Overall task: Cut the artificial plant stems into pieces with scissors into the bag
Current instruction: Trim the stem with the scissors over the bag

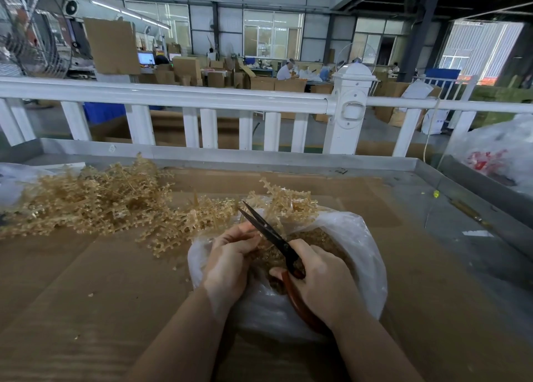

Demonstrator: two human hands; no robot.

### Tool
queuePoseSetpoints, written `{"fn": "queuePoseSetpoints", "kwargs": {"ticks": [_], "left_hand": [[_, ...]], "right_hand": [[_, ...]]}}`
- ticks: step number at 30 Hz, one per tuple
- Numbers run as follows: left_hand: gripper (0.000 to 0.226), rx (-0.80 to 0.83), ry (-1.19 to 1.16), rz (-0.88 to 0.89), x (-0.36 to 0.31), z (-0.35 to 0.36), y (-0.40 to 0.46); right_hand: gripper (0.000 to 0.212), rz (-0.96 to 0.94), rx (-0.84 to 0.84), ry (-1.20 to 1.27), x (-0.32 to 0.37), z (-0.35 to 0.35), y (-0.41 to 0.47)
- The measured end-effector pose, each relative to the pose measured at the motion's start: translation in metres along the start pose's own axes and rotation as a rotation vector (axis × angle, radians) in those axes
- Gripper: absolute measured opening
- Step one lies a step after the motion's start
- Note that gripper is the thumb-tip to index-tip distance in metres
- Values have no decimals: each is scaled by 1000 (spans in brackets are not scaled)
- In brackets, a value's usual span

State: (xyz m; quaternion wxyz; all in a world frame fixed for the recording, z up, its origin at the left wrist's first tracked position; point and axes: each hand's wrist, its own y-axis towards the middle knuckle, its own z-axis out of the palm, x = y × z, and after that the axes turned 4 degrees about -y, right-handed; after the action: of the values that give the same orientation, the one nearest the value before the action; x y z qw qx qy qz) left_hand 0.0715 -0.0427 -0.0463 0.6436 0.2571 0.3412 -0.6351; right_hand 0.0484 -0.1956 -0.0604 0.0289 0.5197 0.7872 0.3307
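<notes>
- The scissors are gripped by the right hand, fingers curled round the red handles, blades parted over the bag.
- A stem is pinched in the curled fingers of the left hand, just above the bag's open mouth.
- The uncut stems lie heaped to the left of the bag.
- The cut is best made with the stem held steady directly over the bag, fingertips kept clear of the blades, so that pieces drop inside.

A white railing runs behind the cardboard-covered table — beyond it, stacked cartons and a fan.
</notes>
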Motion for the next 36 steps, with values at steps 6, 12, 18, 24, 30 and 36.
{"fn": "queuePoseSetpoints", "kwargs": {"ticks": [6,12,18,24,30,36], "left_hand": [[36,29,-21,-23,-1,1,-1],[22,108,-26,14,-2,-1,-1],[23,30,-17,25,5,-2,6],[19,-37,-12,36,5,-5,9],[17,-35,-43,22,6,-5,9],[28,-7,-50,9,5,-5,9]], "right_hand": [[39,33,-101,15,2,-2,-1],[38,73,-83,-70,0,1,-1],[34,86,-97,-52,-2,0,-1],[40,68,-70,-23,-2,-1,-1],[42,42,-21,-71,-2,0,-1],[44,46,1,-92,-3,1,-1]]}}
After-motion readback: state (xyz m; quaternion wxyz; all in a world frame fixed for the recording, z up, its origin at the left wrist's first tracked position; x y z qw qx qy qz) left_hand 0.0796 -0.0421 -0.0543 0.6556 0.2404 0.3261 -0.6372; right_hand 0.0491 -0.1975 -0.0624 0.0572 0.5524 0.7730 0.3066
